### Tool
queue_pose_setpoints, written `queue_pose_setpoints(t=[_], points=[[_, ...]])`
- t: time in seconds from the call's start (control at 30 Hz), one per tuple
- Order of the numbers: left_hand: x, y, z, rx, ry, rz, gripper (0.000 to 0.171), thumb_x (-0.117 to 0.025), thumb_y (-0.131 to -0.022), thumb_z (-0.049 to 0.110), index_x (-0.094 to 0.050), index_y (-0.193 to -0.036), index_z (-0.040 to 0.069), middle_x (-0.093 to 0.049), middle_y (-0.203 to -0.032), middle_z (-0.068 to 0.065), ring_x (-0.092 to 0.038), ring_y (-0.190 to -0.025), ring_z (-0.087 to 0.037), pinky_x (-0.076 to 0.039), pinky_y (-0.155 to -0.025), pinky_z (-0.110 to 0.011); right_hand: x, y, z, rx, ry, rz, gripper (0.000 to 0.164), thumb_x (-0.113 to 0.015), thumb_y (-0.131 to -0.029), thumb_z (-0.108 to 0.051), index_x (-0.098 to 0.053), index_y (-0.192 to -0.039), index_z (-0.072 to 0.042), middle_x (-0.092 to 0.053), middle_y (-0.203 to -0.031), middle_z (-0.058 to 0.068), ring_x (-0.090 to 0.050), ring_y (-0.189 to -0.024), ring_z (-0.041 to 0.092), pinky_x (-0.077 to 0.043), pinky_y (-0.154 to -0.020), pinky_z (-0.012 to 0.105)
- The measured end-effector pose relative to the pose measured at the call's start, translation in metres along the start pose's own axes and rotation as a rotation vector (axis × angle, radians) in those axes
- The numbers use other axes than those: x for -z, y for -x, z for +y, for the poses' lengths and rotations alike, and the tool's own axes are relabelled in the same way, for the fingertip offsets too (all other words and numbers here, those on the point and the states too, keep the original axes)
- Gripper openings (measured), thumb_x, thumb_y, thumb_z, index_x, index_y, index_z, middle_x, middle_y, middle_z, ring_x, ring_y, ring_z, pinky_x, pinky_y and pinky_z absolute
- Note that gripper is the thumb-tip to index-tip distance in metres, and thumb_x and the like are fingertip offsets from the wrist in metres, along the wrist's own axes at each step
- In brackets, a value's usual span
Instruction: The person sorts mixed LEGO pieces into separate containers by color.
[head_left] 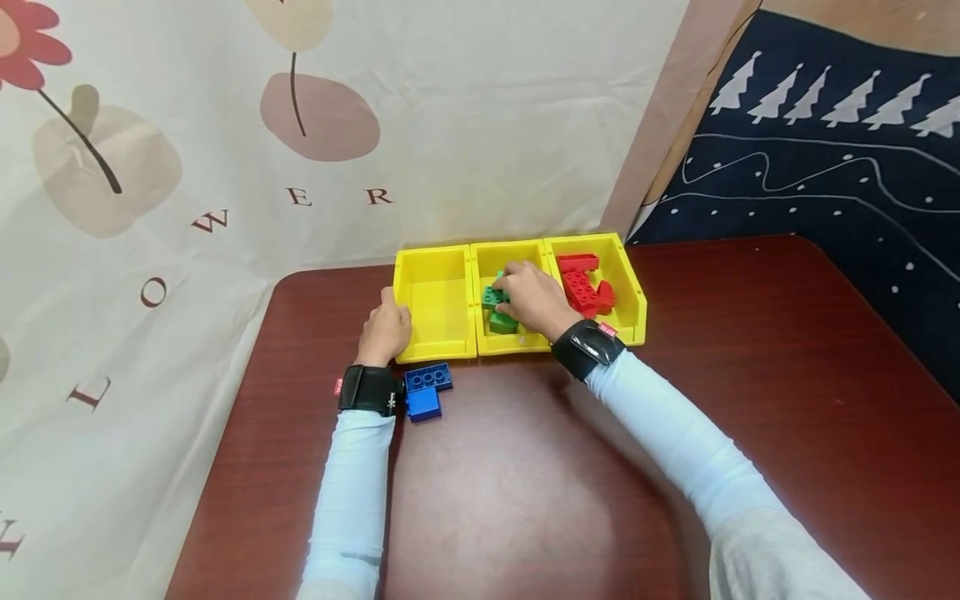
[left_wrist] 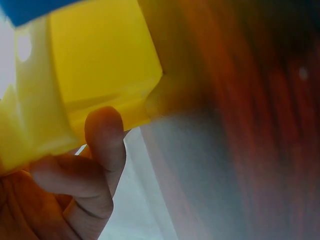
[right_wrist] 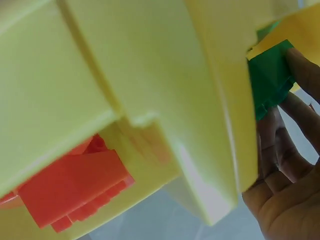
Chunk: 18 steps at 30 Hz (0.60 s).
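Observation:
Three yellow bins stand joined in a row on the table. My left hand holds the left bin's outer side wall, with its fingertips against the yellow plastic in the left wrist view. My right hand reaches into the middle bin and pinches a green toy brick, seen between thumb and fingers in the right wrist view. Another green brick lies on that bin's floor. Several red bricks lie in the right bin. By my left wrist, two blue bricks sit on the table in front of the left bin.
The reddish-brown table extends toward me and to both sides. Behind the bins hangs a pale cloth with flowers and letters. A dark blue cloth with white trees hangs at the back right.

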<state>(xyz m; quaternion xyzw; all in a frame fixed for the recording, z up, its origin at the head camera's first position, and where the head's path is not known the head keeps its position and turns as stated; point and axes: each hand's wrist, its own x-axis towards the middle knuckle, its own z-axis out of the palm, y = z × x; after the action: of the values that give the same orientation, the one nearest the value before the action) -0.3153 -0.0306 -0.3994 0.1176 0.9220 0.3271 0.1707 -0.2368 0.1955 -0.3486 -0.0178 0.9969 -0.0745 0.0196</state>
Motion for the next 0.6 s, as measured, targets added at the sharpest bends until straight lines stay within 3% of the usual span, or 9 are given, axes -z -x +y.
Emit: queue_pose_setpoints(t=[0.23,0.6], points=[[0.003,0.000,0.004,-0.006,0.002,-0.001,0.048,-0.036,-0.107,0.026,-0.021,-0.148,0.007,-0.056,-0.112,-0.023,-0.061,-0.088,-0.037,-0.052,-0.085,-0.047,-0.007,-0.001,0.002,0.020,0.072,0.001,0.035,-0.074,-0.088,-0.027,-0.072,-0.119,-0.010,-0.062,-0.113,0.013,-0.056,-0.096,0.029,-0.051,-0.084,0.037],[0.001,0.000,0.001,0.006,0.001,-0.007,0.048,-0.037,-0.107,0.026,-0.021,-0.148,0.007,-0.056,-0.113,-0.023,-0.060,-0.088,-0.036,-0.053,-0.085,-0.046,-0.011,0.001,0.001,0.022,0.064,0.022,0.035,-0.074,-0.088,-0.028,-0.071,-0.118,-0.010,-0.063,-0.111,0.013,-0.058,-0.100,0.031,-0.053,-0.087,0.041]])
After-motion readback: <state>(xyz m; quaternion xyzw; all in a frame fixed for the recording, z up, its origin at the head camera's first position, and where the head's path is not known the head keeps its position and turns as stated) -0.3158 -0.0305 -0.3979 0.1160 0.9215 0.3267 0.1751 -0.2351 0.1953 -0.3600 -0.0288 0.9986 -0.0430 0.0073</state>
